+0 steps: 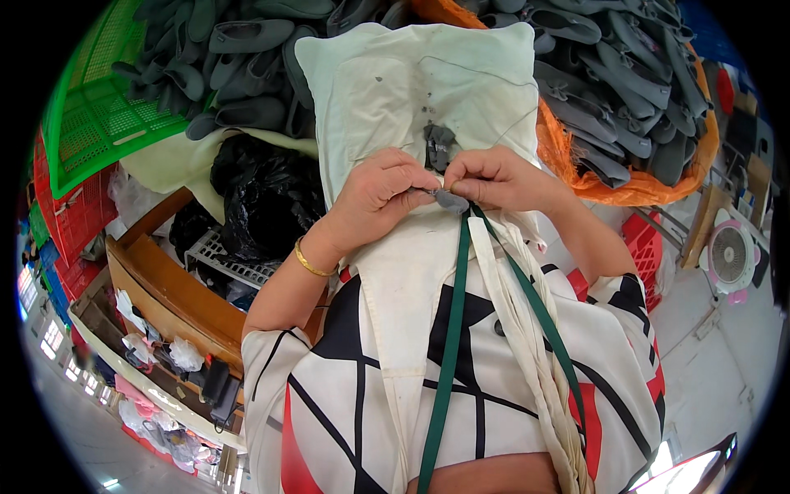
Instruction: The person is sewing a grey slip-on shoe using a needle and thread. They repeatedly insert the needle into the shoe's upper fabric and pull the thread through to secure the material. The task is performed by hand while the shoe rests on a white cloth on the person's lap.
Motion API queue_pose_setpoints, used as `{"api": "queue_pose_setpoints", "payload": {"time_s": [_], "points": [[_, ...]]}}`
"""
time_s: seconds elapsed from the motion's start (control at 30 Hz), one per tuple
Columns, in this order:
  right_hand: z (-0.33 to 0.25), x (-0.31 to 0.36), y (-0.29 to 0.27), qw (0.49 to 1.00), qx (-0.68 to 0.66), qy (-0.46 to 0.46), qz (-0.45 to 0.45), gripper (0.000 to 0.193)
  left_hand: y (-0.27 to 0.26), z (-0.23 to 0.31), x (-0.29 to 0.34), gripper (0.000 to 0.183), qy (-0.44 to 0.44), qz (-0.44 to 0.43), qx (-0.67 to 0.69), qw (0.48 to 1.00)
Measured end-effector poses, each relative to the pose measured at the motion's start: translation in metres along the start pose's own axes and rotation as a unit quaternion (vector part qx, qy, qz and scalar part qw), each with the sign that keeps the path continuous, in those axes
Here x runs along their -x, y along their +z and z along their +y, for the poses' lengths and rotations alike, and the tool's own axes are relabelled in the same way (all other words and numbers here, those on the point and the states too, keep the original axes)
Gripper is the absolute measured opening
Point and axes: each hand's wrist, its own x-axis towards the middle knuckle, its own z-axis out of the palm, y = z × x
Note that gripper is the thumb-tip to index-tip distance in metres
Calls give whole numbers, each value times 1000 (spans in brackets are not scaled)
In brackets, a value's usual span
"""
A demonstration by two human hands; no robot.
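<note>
Over the cream cloth [370, 99] on my lap, both hands meet at a small dark grey fabric piece [451, 202]. My left hand [383, 193] pinches its left side between thumb and fingers. Close beside it, my right hand [498, 179] pinches at the piece's upper right end; the fingertips hide exactly what they grip there. Just beyond the fingers, a little heap of dark grey scraps [439, 144] lies on the cloth, with a few specks above it. A dark green strap [455, 329] and cream cords hang down my front to just below the hands.
Grey shoes [251, 37] pile up at the far left beside a green crate [107, 107]. More grey shoes [613, 74] fill an orange sack [691, 169] at the far right. Black plastic bags [267, 189] and a wooden drawer [177, 288] stand left; a fan [731, 253] stands right.
</note>
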Motion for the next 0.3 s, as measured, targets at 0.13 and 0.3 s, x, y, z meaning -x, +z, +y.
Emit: {"api": "queue_pose_setpoints", "payload": {"time_s": [0.13, 0.3], "points": [[6, 2, 6, 999, 43, 13, -5, 12, 0, 3, 4, 21, -26, -34, 17, 999], [-6, 6, 12, 987, 3, 157, -46, 10, 6, 1, 13, 18, -54, -71, 16, 996]]}}
